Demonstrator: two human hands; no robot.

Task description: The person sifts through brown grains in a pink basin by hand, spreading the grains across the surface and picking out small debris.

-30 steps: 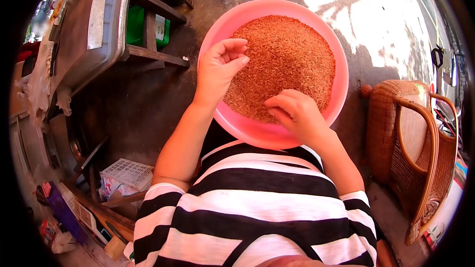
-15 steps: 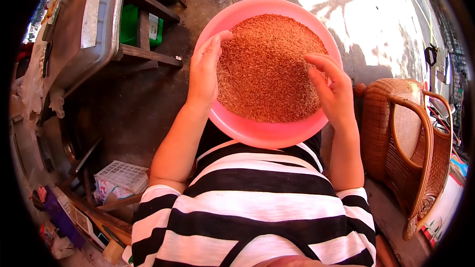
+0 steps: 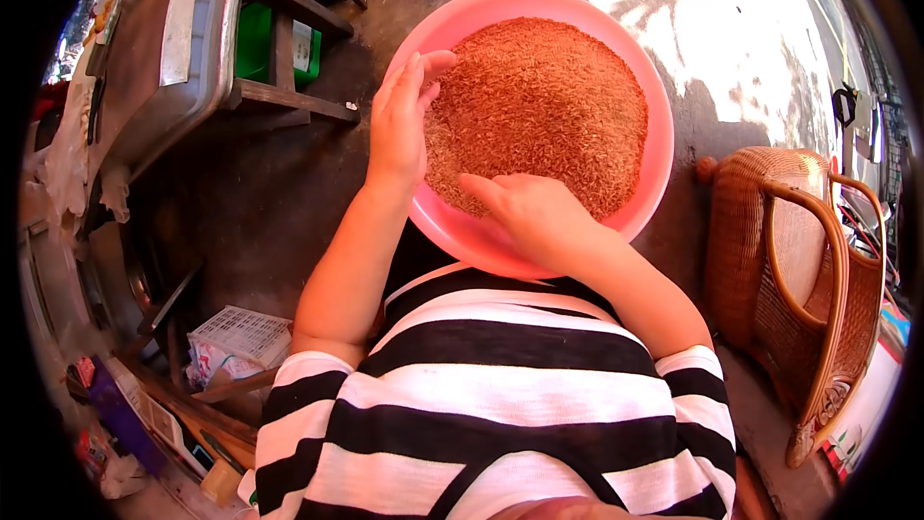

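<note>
A round pink basin (image 3: 658, 125) sits in front of my body, holding a broad heap of reddish-brown grain (image 3: 553, 96). My left hand (image 3: 402, 125) is over the basin's left rim, its fingers apart and nothing visible in it. Low over the near part of the grain is my right hand (image 3: 534, 217), pointing left with a finger stretched out. The other fingers of that hand are curled under and mostly hidden, so whether it holds any grain cannot be seen.
A wicker chair (image 3: 736, 241) stands at the right. On the left are a metal-edged table (image 3: 144, 96), a wooden frame (image 3: 298, 101), a green container (image 3: 252, 43) and a white plastic basket (image 3: 245, 332). Part of a person's foot shows at the top.
My right hand has moved from the right side of the basin to the near side, lower and further left. My left hand stays by the left rim, its fingers slightly shifted.
</note>
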